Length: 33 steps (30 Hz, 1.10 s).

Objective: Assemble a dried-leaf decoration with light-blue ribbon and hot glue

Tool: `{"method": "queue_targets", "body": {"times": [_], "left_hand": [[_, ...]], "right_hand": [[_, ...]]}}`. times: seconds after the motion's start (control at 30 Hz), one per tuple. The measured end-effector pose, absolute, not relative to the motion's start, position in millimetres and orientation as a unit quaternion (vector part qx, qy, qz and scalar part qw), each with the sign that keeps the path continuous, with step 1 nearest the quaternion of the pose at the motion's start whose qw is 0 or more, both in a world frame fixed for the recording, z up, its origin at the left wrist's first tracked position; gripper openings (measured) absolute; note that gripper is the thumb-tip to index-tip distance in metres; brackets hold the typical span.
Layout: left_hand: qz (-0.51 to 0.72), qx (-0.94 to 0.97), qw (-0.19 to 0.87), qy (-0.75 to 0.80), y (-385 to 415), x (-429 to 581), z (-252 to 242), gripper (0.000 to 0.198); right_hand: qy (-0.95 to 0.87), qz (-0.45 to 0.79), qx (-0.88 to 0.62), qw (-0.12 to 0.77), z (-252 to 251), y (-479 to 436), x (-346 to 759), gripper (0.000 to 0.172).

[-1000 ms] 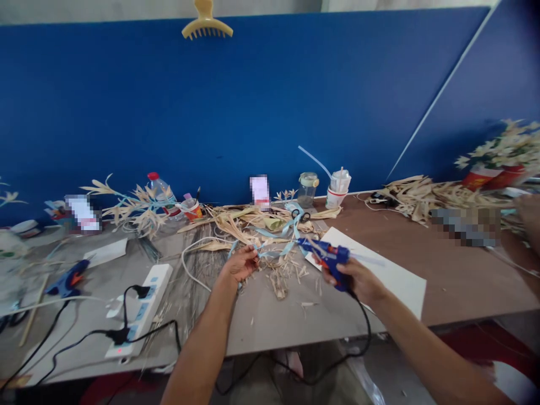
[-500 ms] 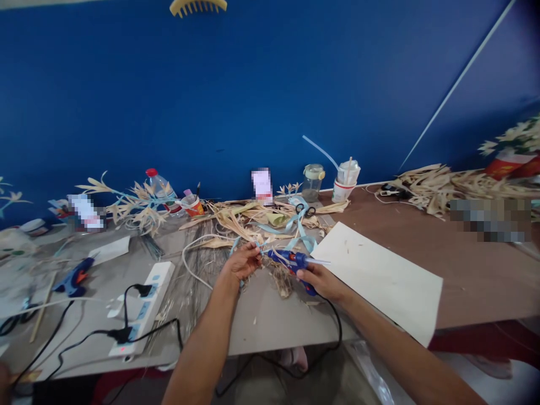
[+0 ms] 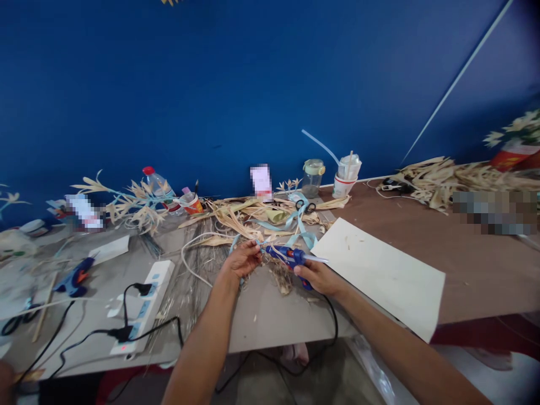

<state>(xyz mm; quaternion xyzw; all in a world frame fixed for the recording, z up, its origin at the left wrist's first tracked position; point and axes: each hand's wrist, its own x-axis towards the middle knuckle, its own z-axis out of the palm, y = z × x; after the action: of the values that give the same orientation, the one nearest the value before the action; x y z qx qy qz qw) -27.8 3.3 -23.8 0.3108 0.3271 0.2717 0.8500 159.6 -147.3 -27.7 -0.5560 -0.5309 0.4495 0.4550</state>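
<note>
My right hand (image 3: 317,275) is wrapped round the handle of a blue hot glue gun (image 3: 287,256). A whitish glue stick (image 3: 317,260) juts from the gun's back end. The nozzle points left, close to the fingertips of my left hand (image 3: 243,259). Those fingers are pinched on a light-blue strip (image 3: 259,243); whether the nozzle touches it I cannot tell. Just behind both hands lie dried husk strips (image 3: 234,219) and a loose light-blue ribbon (image 3: 304,228). A clump of brown dry fibre (image 3: 282,279) rests under the gun.
A white power strip (image 3: 145,306) with black plugs lies left, near a second glue gun (image 3: 76,277) and scissors (image 3: 19,319). A cream board (image 3: 383,275) is at right. Along the wall stand a bottle (image 3: 157,183), a phone (image 3: 261,183), a jar (image 3: 313,179) and cups (image 3: 345,184).
The view has shifted slightly, so the yellow object at the top has nearly left the frame. Both hands keep their holds, with the glue gun's nozzle still by the left fingertips.
</note>
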Motion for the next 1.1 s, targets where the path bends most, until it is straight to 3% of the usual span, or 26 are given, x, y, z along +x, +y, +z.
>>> {"method": "queue_targets", "body": {"times": [1.1], "left_hand": [[0.263, 0.328, 0.849, 0.320, 2, -28, -24, 0.026]], "right_hand": [[-0.581, 0.403, -0.558, 0.434, -11, -151, 154, 0.046]]}}
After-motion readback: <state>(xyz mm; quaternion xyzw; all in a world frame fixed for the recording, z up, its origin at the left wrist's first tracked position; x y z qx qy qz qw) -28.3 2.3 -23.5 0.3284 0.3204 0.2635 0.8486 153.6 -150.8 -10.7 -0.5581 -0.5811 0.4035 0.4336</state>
